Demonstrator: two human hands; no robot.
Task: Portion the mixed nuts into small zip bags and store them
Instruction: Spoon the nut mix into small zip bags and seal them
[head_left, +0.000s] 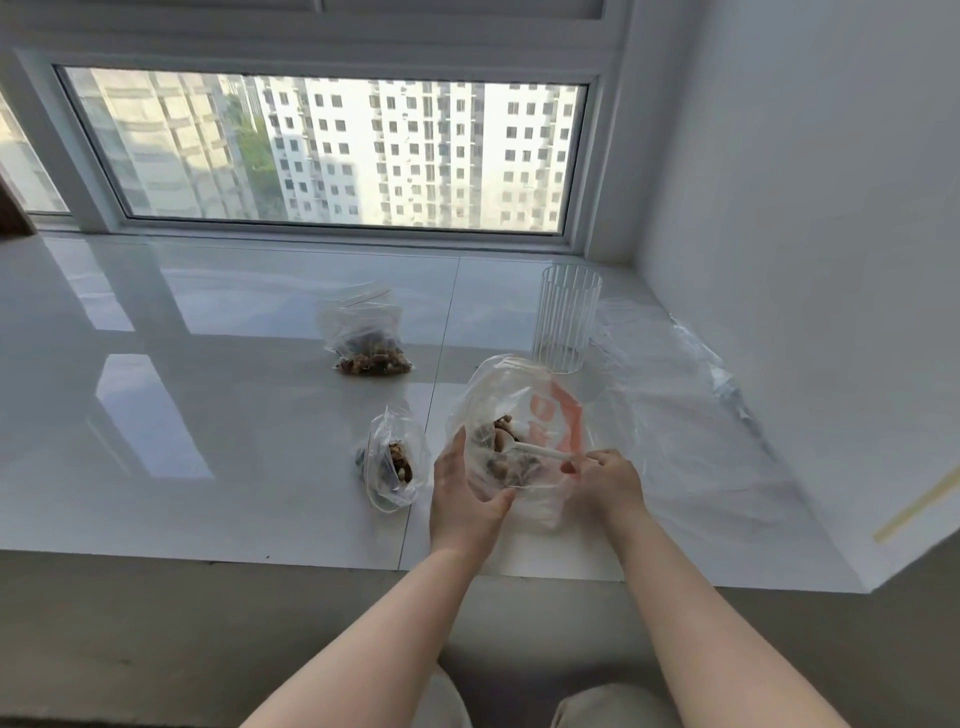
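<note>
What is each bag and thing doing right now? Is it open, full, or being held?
Big bag with orange print: open, some nuts inside, held.
White spoon: bowl down in the big bag's nuts.
Left hand: grips the big bag's side.
Right hand: pinches the spoon handle.
Near small bag: holds nuts, mouth looks open.
Far small bag: holds nuts, lying untouched.
Ribbed clear cup: upright, looks empty.
Plastic sheet: lying flat.

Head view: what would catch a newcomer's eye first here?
The large clear bag with orange print, near the ledge's front edge: the left hand holds it open while the right hand dips a white spoon into its nuts. Two small filled zip bags lie left of it, one nearby, one farther back.
</note>
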